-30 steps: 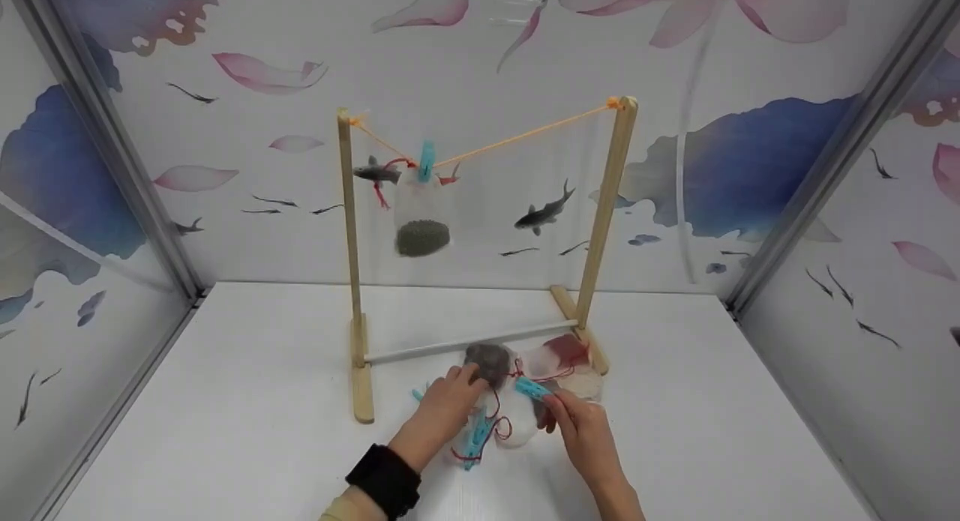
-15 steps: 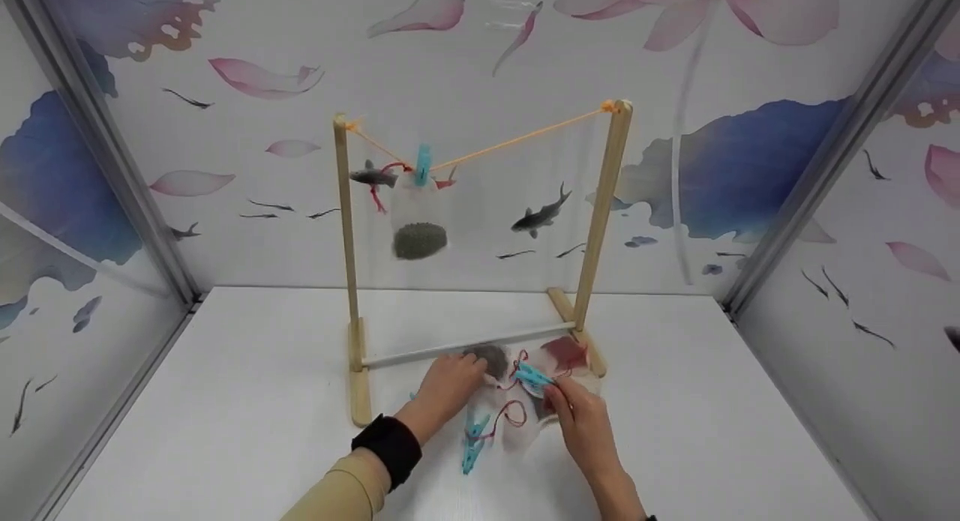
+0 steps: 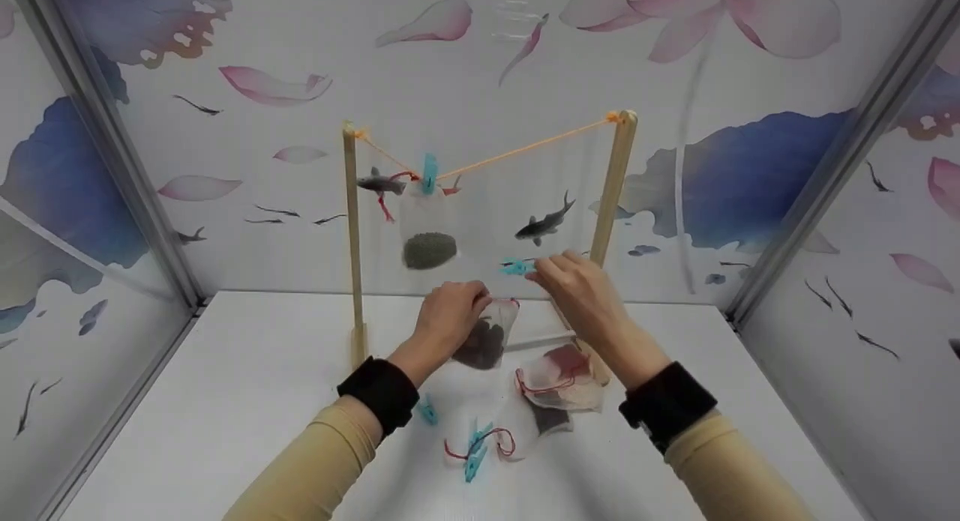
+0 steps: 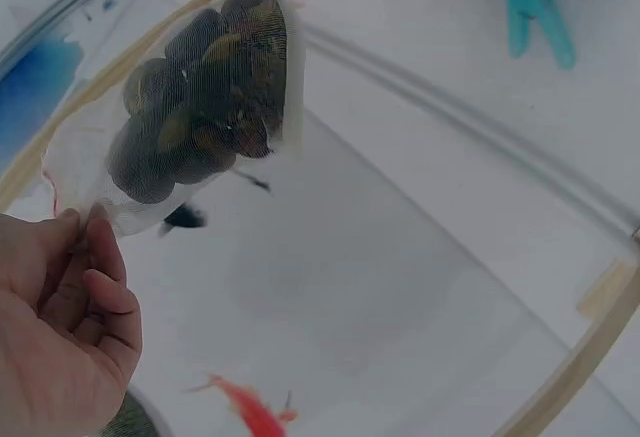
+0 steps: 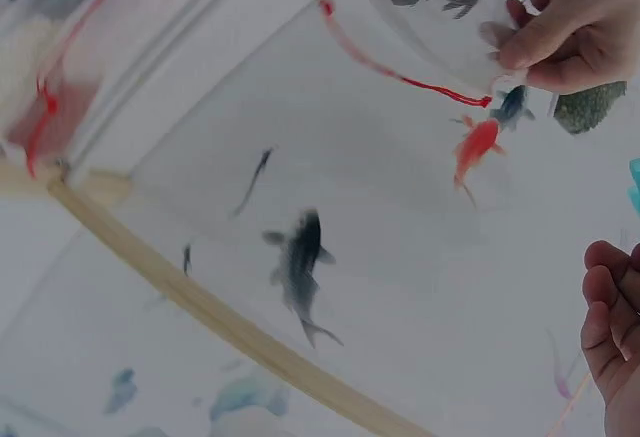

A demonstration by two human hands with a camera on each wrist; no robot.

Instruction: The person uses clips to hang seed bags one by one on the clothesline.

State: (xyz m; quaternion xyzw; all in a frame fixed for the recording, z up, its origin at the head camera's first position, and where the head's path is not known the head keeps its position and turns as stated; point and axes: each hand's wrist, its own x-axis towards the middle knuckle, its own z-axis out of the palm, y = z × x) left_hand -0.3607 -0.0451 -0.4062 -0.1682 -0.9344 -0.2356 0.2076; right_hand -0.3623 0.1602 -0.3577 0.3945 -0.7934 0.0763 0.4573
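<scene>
My left hand (image 3: pixel 448 315) pinches the top edge of a sheer drawstring bag (image 3: pixel 484 345) between thumb and finger. Dark round pieces fill the bag's lower part, plain in the left wrist view, where the bag (image 4: pixel 200 97) hangs from the fingertips. To the right and higher, my right hand (image 3: pixel 581 285) grips a blue clothespin (image 3: pixel 515 267). In the right wrist view only part of that hand (image 5: pixel 615 327) shows, at the right edge. Above both hands runs an orange string (image 3: pixel 532 146). Another clothespin (image 3: pixel 430 173) clips a bag of greenish grains (image 3: pixel 429 250) to it.
Two wooden posts (image 3: pixel 352 236) carry the string; a white bar (image 3: pixel 536 341) joins them low down. On the white table (image 3: pixel 262 431) lie more sheer bags (image 3: pixel 559 386) and loose blue clothespins (image 3: pixel 474 453). Patterned panels (image 3: pixel 480 71) enclose the back and sides.
My left hand has lifted the dark-filled bag off the table. My right hand has risen with the clothespin, up and away from the pile. The other bags stay on the table.
</scene>
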